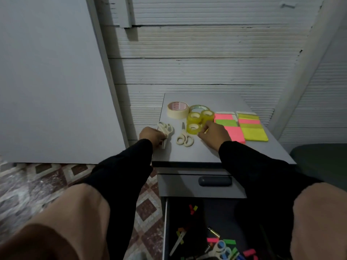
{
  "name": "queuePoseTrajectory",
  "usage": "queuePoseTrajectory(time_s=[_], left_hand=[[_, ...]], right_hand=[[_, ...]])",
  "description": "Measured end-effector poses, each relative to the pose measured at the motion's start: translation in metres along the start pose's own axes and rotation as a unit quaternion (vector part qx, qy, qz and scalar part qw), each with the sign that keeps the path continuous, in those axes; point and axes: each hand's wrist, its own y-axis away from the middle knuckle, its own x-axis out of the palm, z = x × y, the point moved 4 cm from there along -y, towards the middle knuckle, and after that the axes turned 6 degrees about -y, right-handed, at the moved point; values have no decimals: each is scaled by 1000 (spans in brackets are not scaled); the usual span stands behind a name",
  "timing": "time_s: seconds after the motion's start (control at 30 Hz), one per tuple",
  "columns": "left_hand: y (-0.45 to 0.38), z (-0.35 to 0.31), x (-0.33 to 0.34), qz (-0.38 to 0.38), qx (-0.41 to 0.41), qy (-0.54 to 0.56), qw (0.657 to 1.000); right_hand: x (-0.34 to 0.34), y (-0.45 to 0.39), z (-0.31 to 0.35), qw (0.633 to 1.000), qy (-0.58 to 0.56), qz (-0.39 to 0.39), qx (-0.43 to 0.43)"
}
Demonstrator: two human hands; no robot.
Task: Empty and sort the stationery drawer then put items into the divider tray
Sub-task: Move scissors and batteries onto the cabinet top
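On the grey cabinet top (pixel 189 152) my left hand (pixel 152 135) grips a cream-handled pair of scissors (pixel 165 129) at the left edge. A second cream pair of scissors (pixel 184 138) lies free beside it. My right hand (pixel 214 133) rests on the top, its fingers touching the nearest of three small yellow tape rolls (pixel 193 128). A masking tape roll (pixel 177 109) and a clear tape roll (pixel 198 108) stand behind. Pink, green and yellow sticky note pads (pixel 249 128) lie to the right. Below, the open drawer (pixel 212 239) holds blue-handled scissors (pixel 221 248), another pair of scissors and paper flags.
A shut drawer with a dark handle (pixel 215 181) sits above the open one. A grey board (pixel 52 81) leans at the left. A ribbed white wall (pixel 206 62) stands behind the cabinet. Patterned floor tiles (pixel 37 179) lie to the left.
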Motion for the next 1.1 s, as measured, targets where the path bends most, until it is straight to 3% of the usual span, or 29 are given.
queuePoseTrajectory(time_s=[0.23, 0.7, 1.1], left_hand=[[-20, 4, 8, -50, -4, -70, 996], [17, -24, 8, -11, 42, -69, 997], [135, -13, 58, 90, 134, -148, 976]], right_hand=[[-11, 7, -30, 1000, 1, -13, 19], [-29, 33, -32, 1000, 6, -5, 10], [-47, 99, -41, 999, 9, 33, 10]])
